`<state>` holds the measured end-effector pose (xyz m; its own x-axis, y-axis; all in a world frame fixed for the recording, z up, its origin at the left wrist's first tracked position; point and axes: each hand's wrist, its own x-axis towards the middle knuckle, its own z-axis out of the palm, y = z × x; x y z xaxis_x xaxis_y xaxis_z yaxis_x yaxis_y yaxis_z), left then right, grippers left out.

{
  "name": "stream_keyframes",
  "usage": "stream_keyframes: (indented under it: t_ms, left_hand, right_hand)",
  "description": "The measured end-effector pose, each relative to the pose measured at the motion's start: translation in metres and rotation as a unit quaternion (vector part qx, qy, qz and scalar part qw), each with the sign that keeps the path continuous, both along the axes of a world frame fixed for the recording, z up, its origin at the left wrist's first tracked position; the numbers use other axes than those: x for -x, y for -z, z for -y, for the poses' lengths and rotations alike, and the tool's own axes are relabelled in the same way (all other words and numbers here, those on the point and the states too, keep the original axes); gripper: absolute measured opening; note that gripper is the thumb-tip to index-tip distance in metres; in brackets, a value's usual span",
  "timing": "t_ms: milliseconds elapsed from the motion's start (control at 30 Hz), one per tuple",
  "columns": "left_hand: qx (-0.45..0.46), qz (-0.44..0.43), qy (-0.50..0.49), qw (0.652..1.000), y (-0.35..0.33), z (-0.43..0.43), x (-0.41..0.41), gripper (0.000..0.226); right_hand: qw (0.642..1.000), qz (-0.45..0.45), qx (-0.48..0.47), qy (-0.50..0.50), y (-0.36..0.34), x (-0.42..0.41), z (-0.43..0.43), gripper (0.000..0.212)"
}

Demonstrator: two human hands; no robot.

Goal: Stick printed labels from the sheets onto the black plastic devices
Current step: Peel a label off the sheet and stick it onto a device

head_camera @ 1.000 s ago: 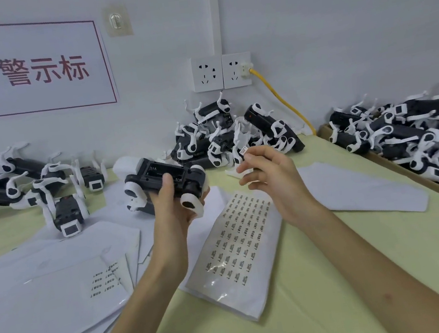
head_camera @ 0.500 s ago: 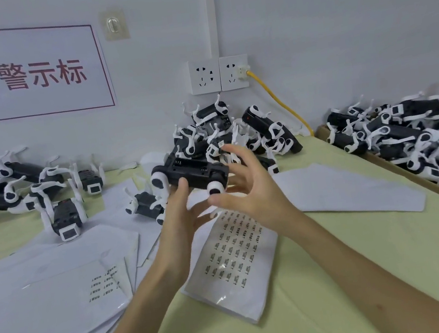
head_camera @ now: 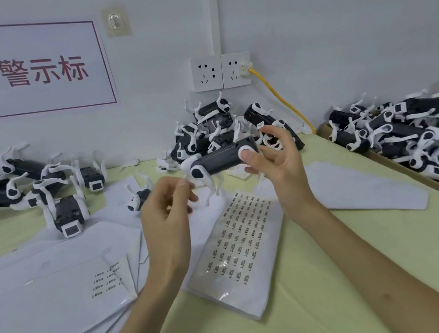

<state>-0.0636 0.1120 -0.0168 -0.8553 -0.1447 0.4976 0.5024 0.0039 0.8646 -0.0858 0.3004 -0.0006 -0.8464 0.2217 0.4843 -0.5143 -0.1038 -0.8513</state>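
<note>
The right hand (head_camera: 279,166) grips a black device (head_camera: 220,161) in the air above the far end of the label sheet (head_camera: 241,248). Its thumb presses on the white round joint at the device's right end, and the other fingers curl round behind. The device's long axis runs left to right, the right end a little higher. Its white legs hang down toward the table (head_camera: 341,276). A small white label (head_camera: 260,124) shows at the tip of the raised forefinger, but I cannot tell whether it is stuck to the finger.

The left hand (head_camera: 165,210) hovers just beside the device's left end. Its fingers are loosely curled and hold nothing.

The label sheet lies flat, with its long side running away from the person and leaning right. A second sheet (head_camera: 107,278) with a few labels lies to the left among overlapping blank sheets (head_camera: 36,319).

Behind the held device, a pile of devices (head_camera: 207,128) rests against the wall (head_camera: 333,23). It leaves little room on that side. More devices (head_camera: 26,182) lie along the wall at the left. A cardboard box (head_camera: 375,157) full of devices borders the table on the right. Its edge runs diagonally toward the person.

The widest bare stretch of tabletop lies at the near right, between the label sheet and the box. One white sheet (head_camera: 357,192) lies at the far end of this stretch.
</note>
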Motion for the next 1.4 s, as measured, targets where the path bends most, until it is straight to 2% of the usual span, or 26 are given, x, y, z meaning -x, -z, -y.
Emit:
stream_keyframes:
  t_ms: [67,200,300,367,533,600,700,800,867,933,1067,1167,1267,1400]
  left_hand:
    - [-0.020,0.006,-0.024,0.999,0.000,0.001,0.001,0.015]
    - [-0.059,0.074,0.009,0.996,-0.001,0.004,0.006,0.019]
    - [-0.086,0.156,0.148,0.973,-0.004,0.005,0.007,0.039]
    - [-0.069,0.192,0.242,0.949,-0.005,0.005,0.004,0.053]
    - [0.008,0.221,0.369,0.903,-0.007,0.005,-0.003,0.053]
    - [0.012,0.235,0.372,0.898,-0.007,0.005,-0.005,0.057]
    - [-0.040,0.251,0.350,0.902,-0.007,0.005,-0.004,0.068]
    - [-0.118,0.223,0.323,0.912,-0.010,0.009,0.001,0.050]
    - [-0.166,0.211,0.295,0.917,-0.010,0.012,0.004,0.040]
    - [-0.187,0.206,0.273,0.921,-0.009,0.014,0.006,0.042]
    - [-0.169,0.198,0.259,0.930,-0.007,0.013,0.007,0.038]
    - [-0.144,0.201,0.258,0.934,-0.004,0.009,0.007,0.039]
    - [-0.113,0.193,0.263,0.939,-0.001,0.006,0.006,0.047]
    - [-0.061,0.178,0.268,0.945,0.001,0.002,0.004,0.050]
  right_hand:
    - [1.000,0.010,0.010,-0.002,-0.001,0.000,-0.002,0.065]
    - [0.998,0.027,0.026,-0.043,-0.003,-0.001,0.000,0.063]
    - [0.995,0.037,-0.001,-0.097,-0.002,-0.004,0.001,0.060]
    - [0.991,0.047,-0.028,-0.121,-0.002,-0.007,0.002,0.054]
    - [0.991,0.056,-0.035,-0.119,-0.010,-0.013,-0.003,0.041]
    - [0.991,0.043,-0.043,-0.121,-0.009,-0.013,-0.003,0.038]
    - [0.992,0.042,-0.002,-0.123,-0.010,-0.011,-0.004,0.043]
    - [0.978,0.083,0.085,-0.172,-0.014,-0.008,-0.010,0.054]
    - [0.972,0.093,0.096,-0.191,-0.016,-0.008,-0.014,0.055]
    - [0.969,0.099,0.098,-0.205,-0.015,-0.007,-0.013,0.052]
    - [0.963,0.108,0.095,-0.227,-0.013,-0.008,-0.007,0.048]
    - [0.965,0.100,0.071,-0.232,-0.012,-0.009,-0.005,0.031]
    - [0.981,0.079,-0.007,-0.177,-0.007,-0.006,-0.003,0.013]
    - [0.988,0.063,-0.085,-0.112,-0.002,-0.003,0.000,0.012]
